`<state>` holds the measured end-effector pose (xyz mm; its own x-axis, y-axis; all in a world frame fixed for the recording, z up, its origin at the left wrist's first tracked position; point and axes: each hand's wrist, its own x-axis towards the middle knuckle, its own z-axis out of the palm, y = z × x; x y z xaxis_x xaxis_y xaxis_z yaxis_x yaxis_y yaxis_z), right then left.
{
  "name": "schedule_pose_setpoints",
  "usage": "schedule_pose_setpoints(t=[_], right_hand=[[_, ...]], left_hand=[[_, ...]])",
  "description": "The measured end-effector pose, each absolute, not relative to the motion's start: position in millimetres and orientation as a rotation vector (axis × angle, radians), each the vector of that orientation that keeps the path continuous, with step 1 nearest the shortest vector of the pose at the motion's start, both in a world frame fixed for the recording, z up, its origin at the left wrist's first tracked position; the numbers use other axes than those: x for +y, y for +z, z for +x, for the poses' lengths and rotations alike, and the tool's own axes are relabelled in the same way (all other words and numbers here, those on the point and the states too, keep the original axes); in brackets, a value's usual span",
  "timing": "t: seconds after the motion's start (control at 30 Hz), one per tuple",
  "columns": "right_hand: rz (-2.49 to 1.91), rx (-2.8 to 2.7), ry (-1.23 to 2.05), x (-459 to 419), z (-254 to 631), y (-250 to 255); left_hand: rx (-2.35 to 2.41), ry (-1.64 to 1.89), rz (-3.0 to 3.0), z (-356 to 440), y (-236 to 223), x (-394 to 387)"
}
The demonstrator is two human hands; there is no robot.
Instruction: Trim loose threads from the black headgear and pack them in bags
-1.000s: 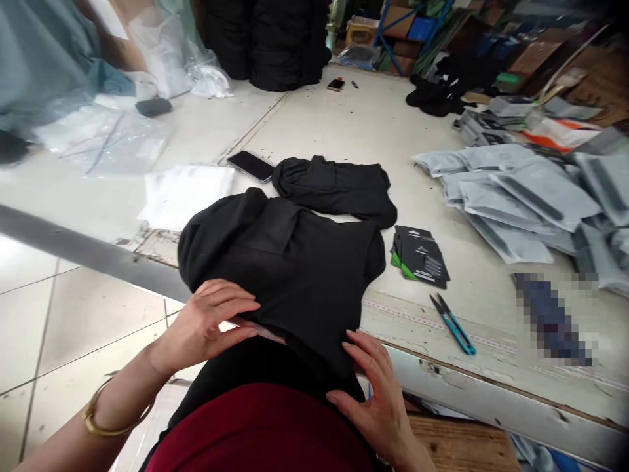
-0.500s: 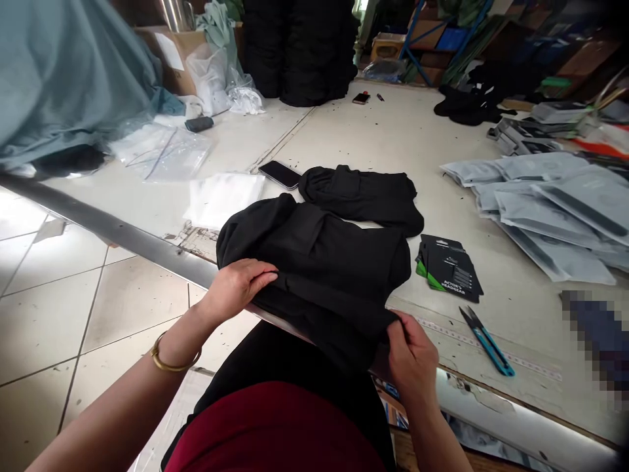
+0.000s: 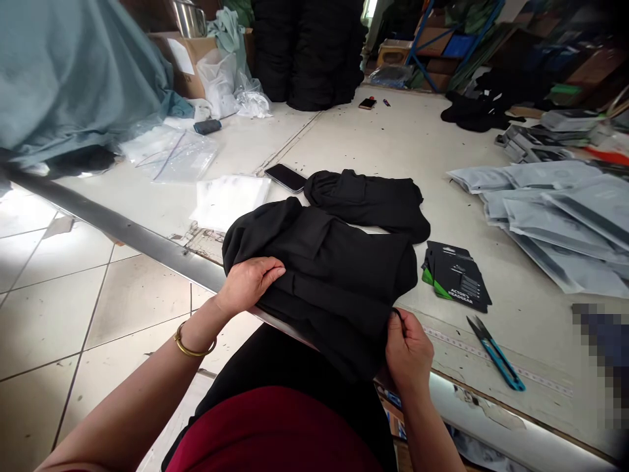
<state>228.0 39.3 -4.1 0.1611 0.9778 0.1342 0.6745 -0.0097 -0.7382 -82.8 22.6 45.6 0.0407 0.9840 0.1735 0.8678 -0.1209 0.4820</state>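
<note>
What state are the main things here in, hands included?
Nearest black fabric piece: partly folded, held.
Left hand: pinching that fabric.
Right hand: gripping its edge.
Black fabric bundle behind: folded, untouched.
Black rectangular phone: lying flat, screen dark.
Black-and-green printed cards: stacked, slightly fanned.
Blue-handled metal snips: blades slightly apart.
Greyish plastic packets: filled, heaped.

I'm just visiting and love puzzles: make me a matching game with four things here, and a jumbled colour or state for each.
Things:
1. nearer cloth
2. snips
3. printed cards
4. bracelet

Colours and states:
A. black with a green corner
B. gold-coloured
C. held by the left hand and the right hand
D. blue-handled, blades pointing away from the person

Pairs: 1-C, 2-D, 3-A, 4-B.
</note>
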Motion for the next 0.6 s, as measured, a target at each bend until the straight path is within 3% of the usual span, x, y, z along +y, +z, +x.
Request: schedule_pose_setpoints(t=[0.13, 0.27, 0.43, 0.6], right_hand=[[-1.741, -1.564, 0.571, 39, 229, -5], [-1.706, -1.464, 0.676, 33, 231, -2], [-1.199, -1.676, 0.711, 19, 239, 1], [-0.881, -2.069, 0.452, 2, 244, -1]], left_hand=[[1.876, 0.899, 2.212, -90, 49, 15], [2.36, 1.258, 2.031, -108, 60, 6], [2.513, 1.019, 1.838, -129, 65, 9], [2.527, 0.907, 1.896, -126, 78, 27]])
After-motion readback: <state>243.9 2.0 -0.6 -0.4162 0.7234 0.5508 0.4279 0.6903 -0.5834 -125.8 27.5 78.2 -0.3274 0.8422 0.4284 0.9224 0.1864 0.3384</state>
